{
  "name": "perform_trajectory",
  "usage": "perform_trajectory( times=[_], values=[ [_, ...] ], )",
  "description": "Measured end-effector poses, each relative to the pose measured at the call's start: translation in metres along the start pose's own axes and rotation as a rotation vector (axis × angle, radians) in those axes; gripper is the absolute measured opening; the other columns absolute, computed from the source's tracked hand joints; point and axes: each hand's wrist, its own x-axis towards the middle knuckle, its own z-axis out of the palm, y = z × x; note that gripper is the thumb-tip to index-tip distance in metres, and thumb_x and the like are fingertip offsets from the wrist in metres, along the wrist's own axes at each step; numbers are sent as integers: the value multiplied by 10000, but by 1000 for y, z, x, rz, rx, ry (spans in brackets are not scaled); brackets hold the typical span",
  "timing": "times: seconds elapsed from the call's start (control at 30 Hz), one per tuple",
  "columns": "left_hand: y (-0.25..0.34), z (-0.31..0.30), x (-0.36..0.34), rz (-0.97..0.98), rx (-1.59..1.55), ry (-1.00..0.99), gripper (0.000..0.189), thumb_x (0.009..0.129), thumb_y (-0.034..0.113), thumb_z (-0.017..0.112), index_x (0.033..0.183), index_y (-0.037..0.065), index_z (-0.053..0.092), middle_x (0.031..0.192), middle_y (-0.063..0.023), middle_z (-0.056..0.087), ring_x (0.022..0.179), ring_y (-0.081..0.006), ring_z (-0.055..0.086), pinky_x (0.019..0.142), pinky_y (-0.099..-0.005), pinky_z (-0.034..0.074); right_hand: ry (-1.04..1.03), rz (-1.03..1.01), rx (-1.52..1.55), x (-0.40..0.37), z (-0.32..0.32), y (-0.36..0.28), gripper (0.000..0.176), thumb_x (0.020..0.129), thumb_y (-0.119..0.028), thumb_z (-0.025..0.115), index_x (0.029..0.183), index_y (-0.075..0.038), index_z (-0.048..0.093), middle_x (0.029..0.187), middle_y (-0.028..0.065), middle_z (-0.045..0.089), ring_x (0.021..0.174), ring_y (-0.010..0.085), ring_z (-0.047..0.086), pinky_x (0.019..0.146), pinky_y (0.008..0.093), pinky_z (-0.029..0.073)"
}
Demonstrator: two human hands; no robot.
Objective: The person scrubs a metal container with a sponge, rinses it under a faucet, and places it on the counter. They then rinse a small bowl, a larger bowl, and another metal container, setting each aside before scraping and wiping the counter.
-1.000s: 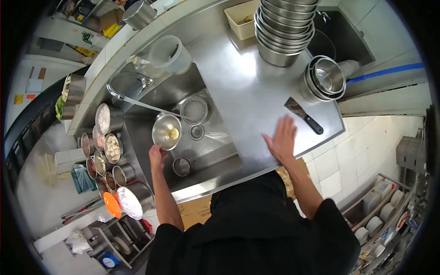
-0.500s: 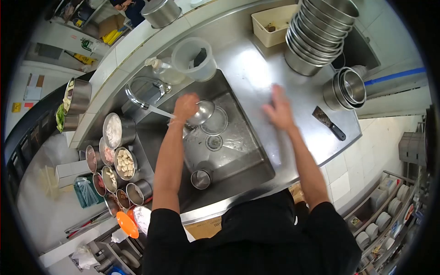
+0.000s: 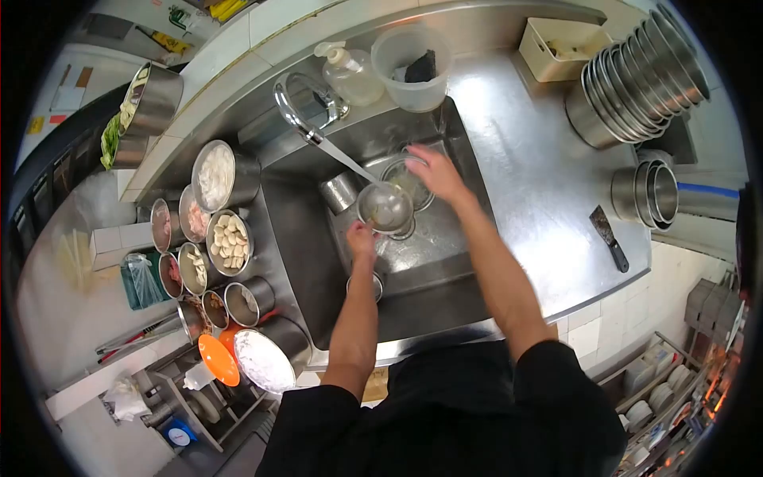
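Observation:
Inside the steel sink (image 3: 318, 266), my left hand (image 3: 362, 240) pinches the near rim of a round metal bowl (image 3: 385, 208). Water from the curved faucet (image 3: 298, 111) runs into this bowl. My right hand (image 3: 435, 171) reaches over the sink with its fingers stretched out, at the edge of a round, see-through-looking dish (image 3: 409, 187) just behind the bowl. A metal cup (image 3: 339, 192) lies tilted left of the bowl. Another metal cup (image 3: 369, 285) is partly hidden by my left forearm.
Metal pots of food, one with white pieces (image 3: 229, 241), crowd the left side. A soap pump bottle (image 3: 354, 75) and a clear plastic tub (image 3: 409, 71) stand behind the sink. On the right counter are stacked metal pots (image 3: 636, 83) and a scraper (image 3: 610, 238).
My right hand has moved left from over the counter into the sink area. The bowl and my left hand have come nearer to me, and the view has shifted.

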Motion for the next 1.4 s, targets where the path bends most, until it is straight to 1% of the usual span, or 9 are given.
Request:
perform_trajectory(
  times=[0.07,0.17,0.4,0.5,0.6,0.9,1.03,1.1,1.4],
  values=[
    [-12,11,-9,998,788,108,116,768,30,618,727,17,510,1048,-159,587,943,-318,571,820,-424,464,166,161,152,-41,15,-4,397,843,-284,615,1116,5,609,1075,180,636,1009,308,606,875,360,459],
    [23,53,-28,1148,859,71,78,732,16,605,785,-11,554,1001,-195,592,968,-385,543,898,-423,421,140,349,153,-118,27,-1,290,834,-224,620,1044,-25,645,929,168,675,817,253,662,730,333,502],
    [68,82,7,867,1271,-160,173,765,68,603,925,7,624,990,-200,610,896,-408,573,839,-418,462,-101,363,142,-173,45,-22,194,853,-131,585,977,1,651,761,76,663,681,118,608,646,275,490],
    [80,73,3,809,974,-263,194,841,157,592,992,37,617,911,-123,634,813,-310,610,768,-373,493,-9,121,261,-108,52,-38,165,847,-107,574,937,4,654,741,48,649,671,99,594,628,257,483],
    [79,65,-39,138,-42,-582,256,950,330,499,1087,132,585,913,12,626,816,-97,584,701,-283,483,-4,247,457,-15,65,-61,137,855,-110,562,868,-4,648,680,43,620,597,115,577,541,276,465],
    [123,107,-109,75,-1128,-1041,459,923,353,486,1309,111,426,1260,-127,512,1159,-316,491,974,-474,395,165,464,1849,16,104,-134,140,883,-181,571,941,-56,596,795,68,615,773,221,616,686,324,518],
    [103,116,-18,297,-593,-977,194,903,282,545,958,96,535,897,-74,582,896,-256,567,792,-433,497,453,178,1810,3,86,-122,169,908,-183,510,983,-39,558,824,136,627,784,278,624,704,356,524],
    [112,139,-38,209,-583,-920,197,905,283,543,956,92,536,891,-74,580,888,-252,567,784,-416,500,336,77,233,-6,55,-118,226,874,-161,532,1028,4,520,942,224,596,890,370,589,771,408,491],
    [164,180,-15,87,-444,115,407,874,312,565,1163,49,453,1070,-114,512,966,-215,532,798,-386,454,11,-315,-145,-45,-63,-135,515,801,-199,627,1245,19,483,1191,228,536,1110,371,507,963,416,405]
  ],
)
